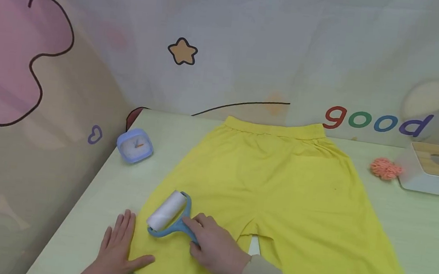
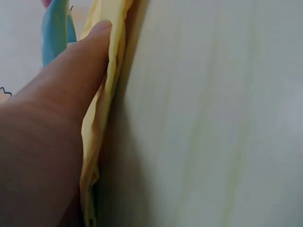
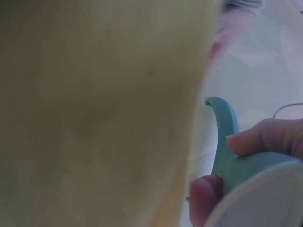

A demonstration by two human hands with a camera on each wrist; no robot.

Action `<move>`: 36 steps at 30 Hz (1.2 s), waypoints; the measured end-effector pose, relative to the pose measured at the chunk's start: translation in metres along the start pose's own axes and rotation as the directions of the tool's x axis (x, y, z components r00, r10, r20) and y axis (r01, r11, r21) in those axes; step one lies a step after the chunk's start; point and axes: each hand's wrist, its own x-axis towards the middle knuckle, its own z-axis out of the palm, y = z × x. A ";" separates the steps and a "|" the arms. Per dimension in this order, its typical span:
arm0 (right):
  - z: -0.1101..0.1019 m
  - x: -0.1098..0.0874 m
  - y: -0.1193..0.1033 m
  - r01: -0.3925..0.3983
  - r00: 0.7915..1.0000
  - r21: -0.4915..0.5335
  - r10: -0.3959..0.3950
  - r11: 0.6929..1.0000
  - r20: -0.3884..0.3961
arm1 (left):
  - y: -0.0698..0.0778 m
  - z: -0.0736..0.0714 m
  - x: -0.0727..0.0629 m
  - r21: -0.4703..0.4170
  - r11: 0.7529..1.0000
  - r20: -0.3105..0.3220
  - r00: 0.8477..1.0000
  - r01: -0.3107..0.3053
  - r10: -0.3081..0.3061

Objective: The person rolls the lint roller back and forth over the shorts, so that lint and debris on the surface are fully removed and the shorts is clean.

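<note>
Yellow shorts (image 1: 297, 199) lie spread on the table, waistband toward the wall. My right hand (image 1: 220, 246) grips the blue handle of a lint roller (image 1: 167, 212), whose white roll lies over the left leg of the shorts. In the right wrist view, thumb and finger close around the lint roller's handle (image 3: 251, 168). Flat at the left edge of the shorts rests my left hand (image 1: 115, 249), fingers straight on the table and thumb out over the yellow cloth. The left wrist view shows that thumb (image 2: 90, 52) on the cloth edge.
A small lilac clock (image 1: 135, 146) stands at the table's left edge. At the right are a coral pompom (image 1: 385, 169) and a white tissue box (image 1: 432, 177) with a wooden lid. A printed backdrop (image 1: 253, 47) rises behind and to the left of the table (image 1: 83, 212).
</note>
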 end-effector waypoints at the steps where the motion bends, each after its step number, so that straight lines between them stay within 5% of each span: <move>1: 0.002 0.000 -0.001 0.003 1.000 -0.025 -0.003 1.000 -0.011 | 0.000 0.001 0.000 0.006 1.000 -0.002 1.000 -0.002 0.002; 14: 0.002 -0.004 -0.004 -0.100 0.995 -0.061 0.101 0.993 0.014 | 0.001 0.001 0.001 0.046 0.997 -0.048 0.997 -0.059 0.061; 25: -0.014 -0.040 -0.005 -0.119 0.993 -0.090 0.120 0.989 0.011 | 0.005 -0.002 0.002 0.022 1.000 0.021 1.000 0.005 -0.006; 36: -0.035 -0.068 -0.011 -0.015 0.993 -0.271 -0.016 0.962 -0.114 | 0.001 0.001 0.002 0.043 0.999 0.034 0.999 0.015 -0.017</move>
